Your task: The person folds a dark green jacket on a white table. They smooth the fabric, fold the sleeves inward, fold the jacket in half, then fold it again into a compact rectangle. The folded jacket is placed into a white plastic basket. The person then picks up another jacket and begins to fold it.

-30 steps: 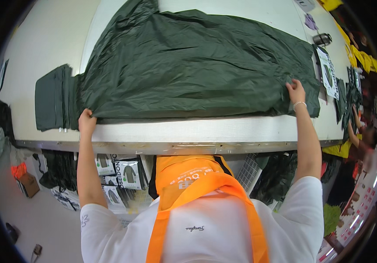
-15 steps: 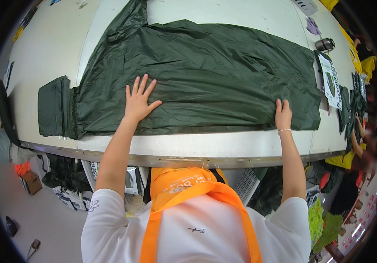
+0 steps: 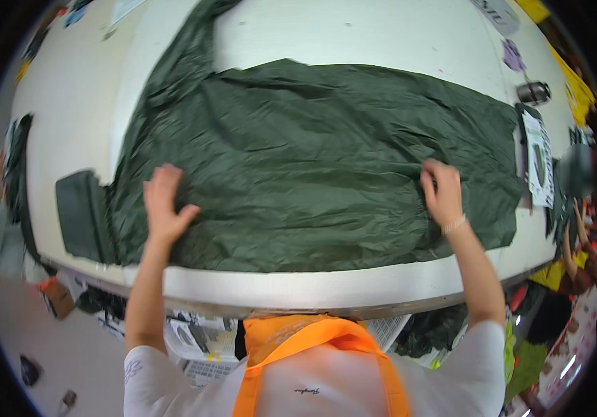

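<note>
Since the earlier frame, both hands are shifted inward on the green sheet (image 3: 312, 160). Left hand (image 3: 165, 205) is pressed flat, fingers spread, near the table's (image 3: 298, 288) front edge; right hand (image 3: 443, 191) is laid open, fingers together. Sheet is spread across the table.

The dark green garment (image 3: 312, 160) runs off the top edge; right-side clutter blurs beyond telling.
</note>
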The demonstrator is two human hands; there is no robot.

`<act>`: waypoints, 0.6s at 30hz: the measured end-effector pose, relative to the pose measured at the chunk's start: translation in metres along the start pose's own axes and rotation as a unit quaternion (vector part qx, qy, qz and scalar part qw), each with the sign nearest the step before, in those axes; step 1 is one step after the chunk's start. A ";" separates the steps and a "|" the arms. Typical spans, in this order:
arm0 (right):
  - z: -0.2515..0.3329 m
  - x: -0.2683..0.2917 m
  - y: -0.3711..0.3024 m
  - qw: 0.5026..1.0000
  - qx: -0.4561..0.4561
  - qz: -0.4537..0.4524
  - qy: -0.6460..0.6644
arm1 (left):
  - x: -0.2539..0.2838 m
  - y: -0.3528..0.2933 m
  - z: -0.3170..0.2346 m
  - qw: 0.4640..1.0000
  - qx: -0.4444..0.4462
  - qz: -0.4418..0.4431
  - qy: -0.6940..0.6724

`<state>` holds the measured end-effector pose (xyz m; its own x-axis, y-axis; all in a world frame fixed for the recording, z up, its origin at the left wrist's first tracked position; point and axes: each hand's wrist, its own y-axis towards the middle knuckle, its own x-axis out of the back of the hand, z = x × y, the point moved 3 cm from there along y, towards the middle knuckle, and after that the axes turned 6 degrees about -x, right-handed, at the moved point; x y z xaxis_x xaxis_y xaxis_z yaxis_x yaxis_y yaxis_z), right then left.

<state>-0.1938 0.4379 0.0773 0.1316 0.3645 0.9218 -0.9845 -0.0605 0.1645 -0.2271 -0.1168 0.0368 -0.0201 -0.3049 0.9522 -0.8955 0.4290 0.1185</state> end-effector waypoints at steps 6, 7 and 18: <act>-0.114 -0.031 0.166 0.927 -0.053 0.096 -0.359 | -0.015 0.189 0.121 0.973 0.160 -0.112 0.127; -0.125 -0.040 0.182 0.888 -0.034 0.120 -0.443 | -0.021 0.212 0.130 0.963 0.205 -0.063 0.163; -0.148 0.068 0.128 0.931 -0.067 0.068 -0.352 | 0.039 0.210 0.100 0.973 0.175 -0.058 0.138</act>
<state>-0.3284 0.5920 0.1092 0.0010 -0.3403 0.9403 -0.9970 0.0730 0.0275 -0.4607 -0.1233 0.0709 0.1661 -0.0738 0.9833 -0.9823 0.0751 0.1715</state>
